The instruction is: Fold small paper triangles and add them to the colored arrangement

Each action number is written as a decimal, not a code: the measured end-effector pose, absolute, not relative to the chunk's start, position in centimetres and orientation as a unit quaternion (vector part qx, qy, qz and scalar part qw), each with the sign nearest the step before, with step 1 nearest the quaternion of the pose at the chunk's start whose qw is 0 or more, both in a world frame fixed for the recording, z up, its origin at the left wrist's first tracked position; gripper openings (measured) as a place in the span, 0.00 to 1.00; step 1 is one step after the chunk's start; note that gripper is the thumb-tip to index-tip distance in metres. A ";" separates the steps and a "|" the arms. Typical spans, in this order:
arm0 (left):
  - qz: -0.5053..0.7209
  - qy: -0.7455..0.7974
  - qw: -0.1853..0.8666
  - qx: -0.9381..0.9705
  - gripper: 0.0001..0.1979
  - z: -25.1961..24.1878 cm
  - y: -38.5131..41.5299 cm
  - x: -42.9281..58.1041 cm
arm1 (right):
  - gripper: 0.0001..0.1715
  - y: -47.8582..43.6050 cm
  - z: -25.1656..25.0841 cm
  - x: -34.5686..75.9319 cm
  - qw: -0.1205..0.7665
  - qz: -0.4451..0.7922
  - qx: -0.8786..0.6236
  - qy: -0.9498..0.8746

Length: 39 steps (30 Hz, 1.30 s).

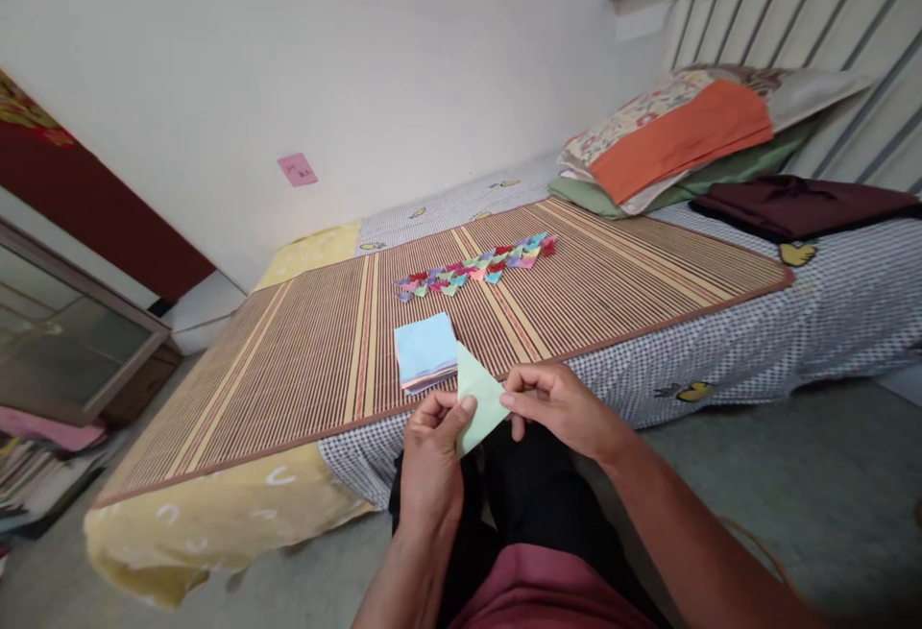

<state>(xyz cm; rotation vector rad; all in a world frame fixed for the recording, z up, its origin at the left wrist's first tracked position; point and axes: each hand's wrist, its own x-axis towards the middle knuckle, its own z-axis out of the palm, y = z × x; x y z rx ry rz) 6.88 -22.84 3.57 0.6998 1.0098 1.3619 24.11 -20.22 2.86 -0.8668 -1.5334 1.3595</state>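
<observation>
A pale green sheet of paper, folded into a triangle, is held up over my lap in front of the bed's edge. My left hand pinches its left side, thumb on top. At its right corner, my right hand grips the paper between thumb and forefinger. Just beyond the left hand lies a stack of square coloured paper with a light blue sheet uppermost. Farther back, several small folded paper pieces in many colours lie in a slanting band on the mat.
A striped bamboo mat covers much of the bed. Pillows and a folded dark maroon cloth are at the right end. A glass-fronted cabinet stands at left; a pink note is on the wall.
</observation>
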 end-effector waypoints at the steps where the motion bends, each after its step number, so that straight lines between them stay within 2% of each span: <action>1: 0.593 0.436 0.608 0.298 0.17 3.5 -22.9 6.9 | 0.14 -20.2 2.8 24.3 0.439 0.546 -0.351 -0.621; 7: 0.594 0.423 0.630 0.266 0.18 3.3 -22.8 7.0 | 0.11 -20.6 2.9 26.2 0.420 0.534 -0.360 -0.640; 12: 0.625 0.407 0.615 0.255 0.20 4.5 -22.4 6.1 | 0.14 -20.5 3.7 27.4 0.460 0.513 -0.364 -0.627; 19: 0.623 0.400 0.619 0.261 0.18 4.8 -22.7 6.1 | 0.17 -21.2 4.1 24.3 0.461 0.509 -0.353 -0.636; 29: 0.616 0.415 0.603 0.292 0.17 4.7 -23.2 5.2 | 0.14 -21.4 4.2 23.6 0.484 0.453 -0.403 -0.631; 32: 0.601 0.431 0.581 0.342 0.16 4.7 -22.9 4.5 | 0.09 -21.0 4.3 22.8 0.496 0.448 -0.394 -0.631; 34: 0.589 0.435 0.574 0.367 0.15 5.0 -22.5 4.0 | 0.08 -20.6 4.5 21.7 0.490 0.453 -0.382 -0.640; 39: 0.584 0.439 0.554 0.398 0.15 6.4 -20.5 2.5 | 0.14 -17.5 4.3 18.5 0.511 0.543 -0.333 -0.577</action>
